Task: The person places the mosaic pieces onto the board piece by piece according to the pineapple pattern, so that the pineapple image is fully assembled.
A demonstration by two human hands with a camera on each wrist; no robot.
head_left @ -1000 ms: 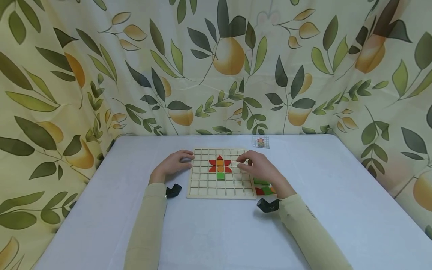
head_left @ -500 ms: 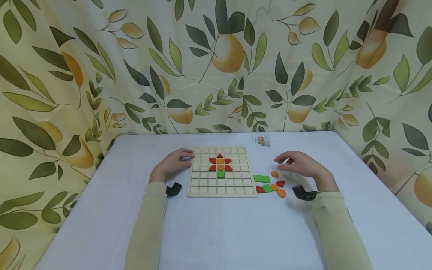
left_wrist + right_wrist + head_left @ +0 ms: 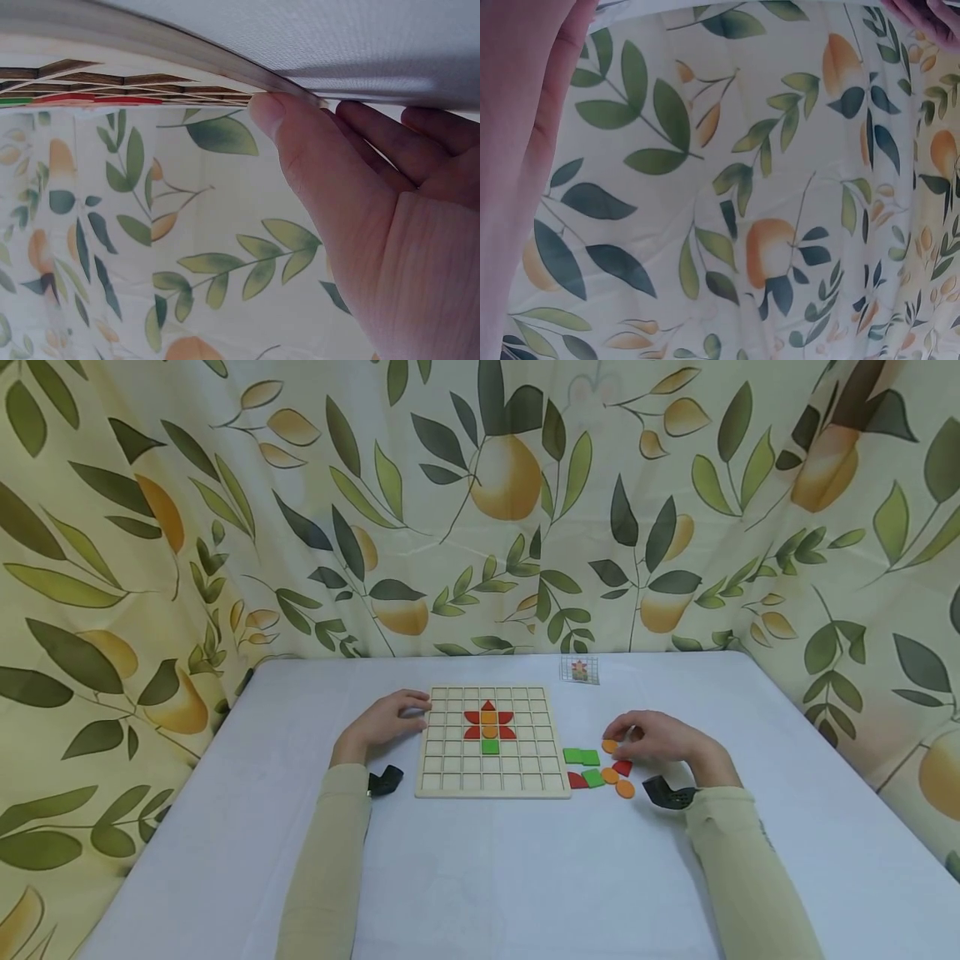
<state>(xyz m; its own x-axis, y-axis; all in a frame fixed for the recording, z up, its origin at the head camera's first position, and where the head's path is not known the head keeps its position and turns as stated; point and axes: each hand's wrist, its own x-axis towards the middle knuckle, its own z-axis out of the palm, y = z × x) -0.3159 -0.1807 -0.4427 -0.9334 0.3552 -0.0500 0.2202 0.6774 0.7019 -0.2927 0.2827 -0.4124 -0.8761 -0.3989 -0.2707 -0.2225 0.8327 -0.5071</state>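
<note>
Fingers (image 3: 617, 732) of the right hand (image 3: 656, 737) are curling onto an orange disc (image 3: 609, 747), right of the wooden grid board (image 3: 491, 743).
Left hand (image 3: 386, 720), fingers relaxed, is steadying the board's left edge. Thin, stiff and light, the disc probably wants an edge pinch.

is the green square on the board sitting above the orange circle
No, the green square sits below the orange circle, at the bottom of the flower on the board.
</note>
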